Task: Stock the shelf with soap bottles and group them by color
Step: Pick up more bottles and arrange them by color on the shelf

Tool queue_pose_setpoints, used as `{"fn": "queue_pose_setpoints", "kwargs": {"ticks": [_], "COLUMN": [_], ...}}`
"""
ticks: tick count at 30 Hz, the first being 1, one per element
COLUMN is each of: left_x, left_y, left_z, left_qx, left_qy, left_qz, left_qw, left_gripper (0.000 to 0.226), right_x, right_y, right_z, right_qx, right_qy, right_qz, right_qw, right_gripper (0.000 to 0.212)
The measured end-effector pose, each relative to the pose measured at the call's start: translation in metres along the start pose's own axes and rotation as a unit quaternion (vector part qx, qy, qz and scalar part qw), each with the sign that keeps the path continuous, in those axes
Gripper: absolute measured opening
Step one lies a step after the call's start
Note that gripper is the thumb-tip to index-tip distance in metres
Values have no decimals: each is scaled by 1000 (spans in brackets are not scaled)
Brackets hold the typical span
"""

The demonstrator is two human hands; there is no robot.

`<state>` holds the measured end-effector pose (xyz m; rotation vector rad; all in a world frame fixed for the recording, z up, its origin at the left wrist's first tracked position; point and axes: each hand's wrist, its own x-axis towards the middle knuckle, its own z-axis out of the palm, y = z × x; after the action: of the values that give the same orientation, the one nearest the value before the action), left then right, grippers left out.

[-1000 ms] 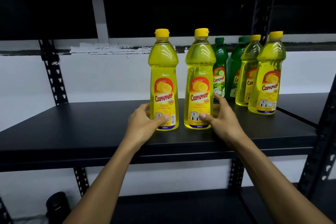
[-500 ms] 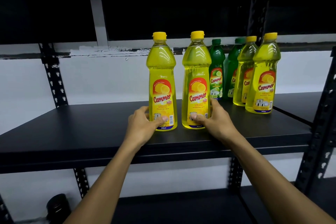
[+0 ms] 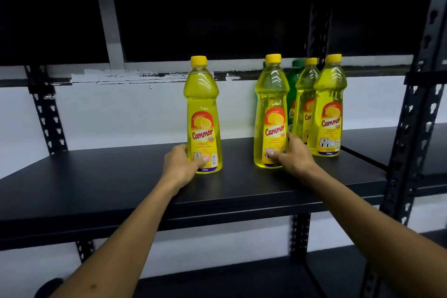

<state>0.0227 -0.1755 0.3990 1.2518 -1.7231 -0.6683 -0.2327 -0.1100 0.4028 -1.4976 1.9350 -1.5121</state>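
Four yellow "Cammer" LEMON bottles (image 3: 325,113)

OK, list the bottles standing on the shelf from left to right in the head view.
Yellow bottle held by the left hand → yellow bottle held by the right hand → green bottle, mostly hidden behind → rear yellow bottle → rightmost yellow bottle.

The yellow soap bottles (image 3: 202,113) at the centre are clear glossy plastic with shiny printed labels and smooth yellow caps (image 3: 198,60). The shelf board (image 3: 108,176) below looks matt black; its perforated uprights (image 3: 47,113) look like painted metal.
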Motion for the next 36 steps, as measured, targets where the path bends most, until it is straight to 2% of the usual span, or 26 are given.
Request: {"fn": "queue_pose_setpoints", "kwargs": {"ticks": [8,20,31,36], "left_x": [27,67,72,70], "left_y": [8,-3,-5,-5], "left_z": [30,53,57,57], "left_qx": [15,25,25,25], "left_qy": [19,61,75,75], "left_qz": [-9,-39,-39,-37], "left_qw": [1000,997,996,996], "left_gripper": [46,49,50,51], "right_x": [39,73,88,93], "right_y": [16,37,43,46], "right_z": [-7,-3,2,1], "right_qx": [-18,6,8,16], "right_qy": [3,15,43,32], "right_qz": [35,26,32,33], "right_qw": [999,1000,999,999], "right_gripper": [55,47,43,45]}}
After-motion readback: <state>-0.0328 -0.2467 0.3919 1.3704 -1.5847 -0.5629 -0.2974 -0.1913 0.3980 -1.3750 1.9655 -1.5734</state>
